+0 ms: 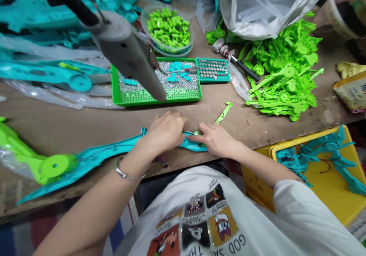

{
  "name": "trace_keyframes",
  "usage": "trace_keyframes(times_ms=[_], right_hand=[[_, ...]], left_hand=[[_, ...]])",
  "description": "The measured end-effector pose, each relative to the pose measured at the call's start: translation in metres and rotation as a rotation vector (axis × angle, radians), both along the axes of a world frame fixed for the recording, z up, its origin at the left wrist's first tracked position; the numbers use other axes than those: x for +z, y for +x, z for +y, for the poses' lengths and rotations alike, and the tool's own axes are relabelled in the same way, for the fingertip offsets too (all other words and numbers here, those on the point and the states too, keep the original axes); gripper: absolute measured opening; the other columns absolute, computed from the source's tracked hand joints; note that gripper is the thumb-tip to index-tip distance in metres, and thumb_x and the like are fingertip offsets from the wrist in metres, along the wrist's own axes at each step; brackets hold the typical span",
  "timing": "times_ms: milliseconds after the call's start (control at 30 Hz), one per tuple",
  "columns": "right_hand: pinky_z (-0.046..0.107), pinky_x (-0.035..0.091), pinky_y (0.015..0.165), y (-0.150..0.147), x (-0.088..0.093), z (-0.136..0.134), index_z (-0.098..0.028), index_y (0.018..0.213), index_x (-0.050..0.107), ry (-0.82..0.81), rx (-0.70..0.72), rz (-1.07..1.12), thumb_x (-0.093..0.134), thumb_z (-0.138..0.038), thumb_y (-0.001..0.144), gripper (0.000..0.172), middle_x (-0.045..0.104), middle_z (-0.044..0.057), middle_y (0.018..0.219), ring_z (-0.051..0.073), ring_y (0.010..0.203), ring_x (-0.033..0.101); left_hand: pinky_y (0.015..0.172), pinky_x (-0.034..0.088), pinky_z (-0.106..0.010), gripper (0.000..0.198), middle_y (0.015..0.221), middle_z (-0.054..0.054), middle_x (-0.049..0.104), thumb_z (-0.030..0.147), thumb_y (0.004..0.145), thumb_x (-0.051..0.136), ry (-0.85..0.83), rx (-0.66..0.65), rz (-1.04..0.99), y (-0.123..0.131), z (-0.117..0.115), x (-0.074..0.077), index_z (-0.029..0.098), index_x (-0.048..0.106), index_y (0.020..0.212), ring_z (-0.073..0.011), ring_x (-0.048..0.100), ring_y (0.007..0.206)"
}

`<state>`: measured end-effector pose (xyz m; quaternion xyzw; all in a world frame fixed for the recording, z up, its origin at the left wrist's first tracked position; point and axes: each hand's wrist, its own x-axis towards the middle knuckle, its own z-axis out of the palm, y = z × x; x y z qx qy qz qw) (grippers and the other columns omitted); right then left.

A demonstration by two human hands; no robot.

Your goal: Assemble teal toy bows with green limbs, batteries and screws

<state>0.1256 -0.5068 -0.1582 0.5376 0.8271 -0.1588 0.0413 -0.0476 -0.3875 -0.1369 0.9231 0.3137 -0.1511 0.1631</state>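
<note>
A long blue plastic part [105,150] lies along the table's front edge, with a bright green piece [57,168] at its left end. My left hand [167,130] rests over the blue part near its right end, fingers curled down; what they hold, if anything, is hidden. Close by on the right, my right hand [215,137] has its index finger stretched onto the same part, the other fingers bent. A thin green strip [224,113] sticks up from beyond my right hand. Above my left hand hangs a grey electric screwdriver [128,50].
Behind the hands stand a green tray [157,101] of small screws, a small tray [213,70] of metal pieces and a bowl [187,52] of green bits. Green parts [288,73] are heaped right, blue parts [42,71] left. A yellow bin [323,187] sits lower right.
</note>
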Motion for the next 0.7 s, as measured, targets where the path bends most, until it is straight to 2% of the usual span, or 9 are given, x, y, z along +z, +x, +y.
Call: trace_keyframes(times_ms=[67, 133, 233, 367, 467, 567, 700], right_hand=[[0.035, 0.038, 0.077, 0.0, -0.002, 0.0, -0.037, 0.142, 0.061, 0.016, -0.005, 0.005, 0.044, -0.025, 0.106, 0.041, 0.054, 0.009, 0.109, 0.021, 0.09, 0.054], [0.034, 0.039, 0.077, -0.001, -0.004, 0.0, -0.036, 0.139, 0.063, 0.035, -0.012, 0.012, 0.044, -0.025, 0.106, 0.039, 0.054, 0.009, 0.108, 0.021, 0.089, 0.055], [0.035, 0.041, 0.076, 0.0, -0.005, 0.002, -0.034, 0.13, 0.067, 0.042, -0.011, 0.023, 0.044, -0.025, 0.106, 0.035, 0.055, 0.009, 0.108, 0.021, 0.087, 0.057], [0.036, 0.044, 0.077, 0.0, -0.005, 0.003, -0.03, 0.122, 0.071, 0.037, -0.005, 0.021, 0.047, -0.021, 0.103, 0.032, 0.057, 0.01, 0.11, 0.022, 0.089, 0.06], [0.036, 0.046, 0.078, -0.001, -0.005, 0.003, -0.029, 0.122, 0.071, 0.038, -0.007, 0.03, 0.049, -0.022, 0.102, 0.031, 0.058, 0.01, 0.11, 0.023, 0.091, 0.062], [0.035, 0.047, 0.077, 0.002, -0.003, 0.004, -0.027, 0.13, 0.068, 0.017, -0.002, 0.077, 0.048, -0.023, 0.102, 0.035, 0.061, 0.01, 0.11, 0.022, 0.088, 0.063], [0.03, 0.05, 0.083, 0.031, 0.0, 0.015, -0.019, 0.131, 0.066, -0.018, -0.062, 0.344, 0.049, -0.006, 0.094, 0.042, 0.066, 0.008, 0.108, 0.018, 0.094, 0.064]], left_hand=[[0.075, 0.041, -0.04, 0.014, 0.106, -0.015, 0.071, 0.019, 0.09, 0.055, 0.189, -0.032, -0.07, -0.004, -0.013, -0.001, 0.018, 0.07, 0.09, -0.0331, 0.062, 0.103], [0.077, 0.04, -0.043, 0.023, 0.099, -0.015, 0.07, 0.017, 0.095, 0.047, 0.272, -0.063, -0.122, -0.007, -0.024, -0.004, 0.017, 0.069, 0.089, -0.0329, 0.062, 0.099], [0.077, 0.04, -0.046, 0.029, 0.09, -0.013, 0.069, 0.014, 0.098, 0.041, 0.268, -0.109, -0.145, -0.012, -0.036, -0.009, 0.018, 0.068, 0.089, -0.0323, 0.061, 0.092], [0.084, 0.042, -0.048, 0.028, 0.092, -0.012, 0.069, 0.013, 0.099, 0.041, 0.263, -0.164, -0.191, -0.021, -0.047, -0.011, 0.019, 0.067, 0.092, -0.0317, 0.061, 0.094], [0.095, 0.042, -0.051, 0.027, 0.099, -0.012, 0.071, 0.019, 0.102, 0.043, 0.31, -0.159, -0.257, -0.032, -0.057, -0.016, 0.018, 0.067, 0.114, -0.0314, 0.061, 0.098], [0.105, 0.04, -0.055, 0.037, 0.107, -0.013, 0.073, 0.024, 0.101, 0.049, 0.349, -0.118, -0.35, -0.043, -0.068, -0.03, 0.018, 0.058, 0.137, -0.0323, 0.063, 0.105], [0.11, 0.039, -0.059, 0.046, 0.114, -0.01, 0.076, 0.02, 0.098, 0.054, 0.338, -0.014, -0.479, -0.052, -0.076, -0.056, 0.026, 0.054, 0.144, -0.0333, 0.064, 0.114]])
